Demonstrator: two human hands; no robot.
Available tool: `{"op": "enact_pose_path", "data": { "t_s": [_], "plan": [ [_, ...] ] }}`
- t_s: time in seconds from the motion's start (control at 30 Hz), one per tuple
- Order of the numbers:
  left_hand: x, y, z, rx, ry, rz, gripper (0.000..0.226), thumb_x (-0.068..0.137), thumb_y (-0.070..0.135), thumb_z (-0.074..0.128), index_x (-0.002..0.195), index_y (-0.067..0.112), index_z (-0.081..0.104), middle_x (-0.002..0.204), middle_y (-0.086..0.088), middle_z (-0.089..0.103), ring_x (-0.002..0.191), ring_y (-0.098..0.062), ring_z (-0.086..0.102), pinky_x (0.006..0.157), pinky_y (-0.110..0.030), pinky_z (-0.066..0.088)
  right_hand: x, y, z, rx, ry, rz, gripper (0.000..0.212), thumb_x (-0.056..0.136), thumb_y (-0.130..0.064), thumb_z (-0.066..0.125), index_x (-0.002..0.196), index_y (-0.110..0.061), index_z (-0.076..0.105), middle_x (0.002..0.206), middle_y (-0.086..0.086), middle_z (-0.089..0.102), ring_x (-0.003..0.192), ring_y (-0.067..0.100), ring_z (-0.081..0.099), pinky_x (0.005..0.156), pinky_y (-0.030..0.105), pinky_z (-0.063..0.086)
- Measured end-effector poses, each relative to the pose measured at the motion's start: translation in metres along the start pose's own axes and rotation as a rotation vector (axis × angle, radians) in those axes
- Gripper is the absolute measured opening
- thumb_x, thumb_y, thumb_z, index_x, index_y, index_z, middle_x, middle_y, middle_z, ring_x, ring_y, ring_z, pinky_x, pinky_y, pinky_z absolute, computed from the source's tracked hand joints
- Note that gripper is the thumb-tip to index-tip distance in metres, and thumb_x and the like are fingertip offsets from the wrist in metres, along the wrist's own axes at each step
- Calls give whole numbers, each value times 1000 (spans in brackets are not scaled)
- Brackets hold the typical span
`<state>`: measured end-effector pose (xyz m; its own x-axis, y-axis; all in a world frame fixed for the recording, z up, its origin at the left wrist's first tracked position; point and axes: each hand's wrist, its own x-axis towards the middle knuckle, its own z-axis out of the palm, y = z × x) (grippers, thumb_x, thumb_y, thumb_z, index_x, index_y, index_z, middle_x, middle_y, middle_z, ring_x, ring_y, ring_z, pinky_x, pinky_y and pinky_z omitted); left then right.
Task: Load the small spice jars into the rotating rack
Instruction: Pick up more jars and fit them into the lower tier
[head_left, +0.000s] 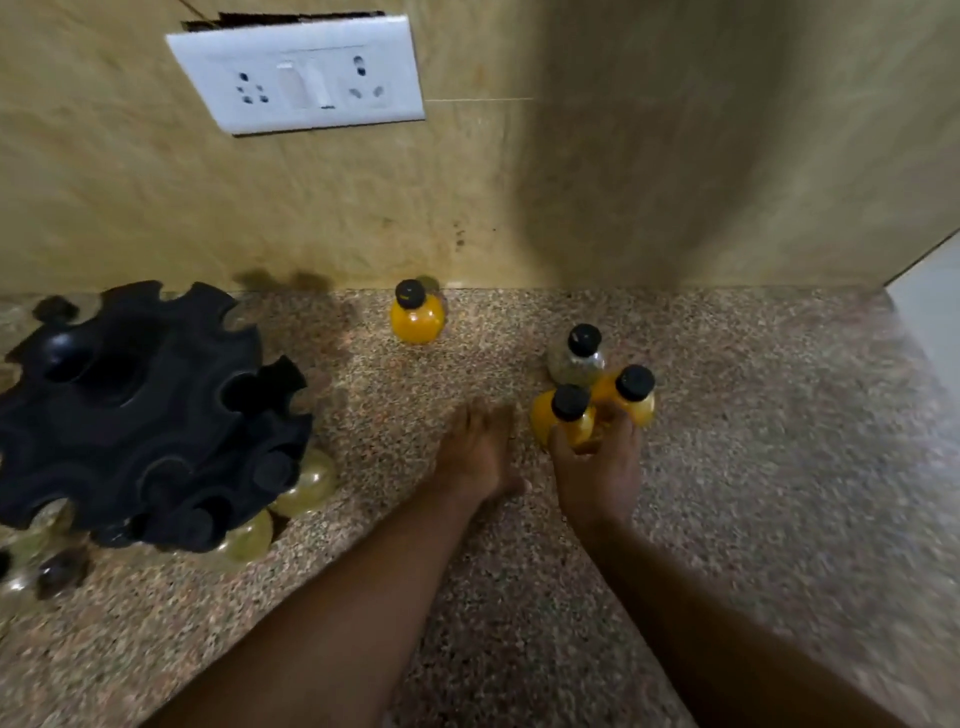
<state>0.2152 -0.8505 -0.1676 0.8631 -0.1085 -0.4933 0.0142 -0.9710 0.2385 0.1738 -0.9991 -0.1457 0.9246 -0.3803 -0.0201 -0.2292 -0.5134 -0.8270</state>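
Both forearms come in from the bottom edge and reach over the speckled stone counter (753, 467). At the end of the right arm, the right hand (597, 470) has its fingers closed around a yellow spice jar (563, 423) with a black cap, which stands on the counter. Touching it on the right is a second yellow jar (631, 397), and the fingertips of the same hand also reach its lower side. Just behind these two stands a clear jar (576, 358) with a greyish content, close against them, so the three make one tight group.

The left hand (475, 452) lies flat on the counter just beside this group, palm down, fingers spread and loose, holding nothing.

One more yellow jar (417, 317) stands alone near the back wall, well apart from the group and from both hands.

At the left side is the black rotating rack (140, 415), with round notches along its rim. Several jars with pale greenish content (306, 480) already hang in the lower notches on the side facing the hands; more jars at the far left edge are blurred and I cannot tell their content. Open counter lies between the rack and the hands.

On the beige tiled wall above, a white socket plate (298, 73) is fixed.
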Motion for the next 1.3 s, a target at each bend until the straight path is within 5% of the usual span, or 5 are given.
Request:
{"op": "enact_pose_path", "data": {
  "t_s": [0.43, 0.6, 0.87, 1.0, 1.3],
  "plan": [
    [22, -9, 5, -176, 100, 20, 93, 82, 47, 71, 157, 28, 18, 167, -14, 10, 153, -41, 8, 121, -54, 22, 25, -7, 16, -101, -96, -52, 54, 83, -52, 74, 131, -31, 58, 129, -4, 55, 106, 22, 62, 83, 41, 51],
    [-2, -22, -19, -996, 446, -337, 49, 100, 18, 54, 148, 22, 44, 137, 5, 52, 110, -24, 61, 81, -36, 52, 20, -24, 26, -103, -145, -130, 57, 83, -55, 73, 131, -27, 58, 125, -6, 55, 97, 22, 65, 78, 40, 53],
    [-56, -72, -25, -1971, 809, -730, 44, 99, 46, 54, 129, 14, 60, 112, 8, 56, 107, -19, 55, 91, -36, 45, -8, -58, 60, -153, -446, -350, 52, 83, -46, 75, 128, -24, 60, 122, 1, 59, 105, 24, 57, 76, 31, 41],
    [-85, -79, -25, -2025, 958, -812, 29, 99, 45, 56, 80, 22, 58, 88, 2, 63, 84, -22, 59, 75, -33, 48, -25, -80, 76, -140, -585, -395, 57, 81, -42, 74, 133, -27, 59, 128, 2, 60, 116, 24, 57, 89, 36, 49],
    [-146, -127, 3, -2095, 904, -796, 29, 97, 34, 64, 83, 8, 65, 72, -7, 64, 60, -22, 59, 53, -28, 47, -88, -105, 113, -128, -831, -591, 58, 74, -49, 72, 128, -32, 62, 123, -3, 61, 109, 20, 62, 88, 43, 55]
  ]
}}
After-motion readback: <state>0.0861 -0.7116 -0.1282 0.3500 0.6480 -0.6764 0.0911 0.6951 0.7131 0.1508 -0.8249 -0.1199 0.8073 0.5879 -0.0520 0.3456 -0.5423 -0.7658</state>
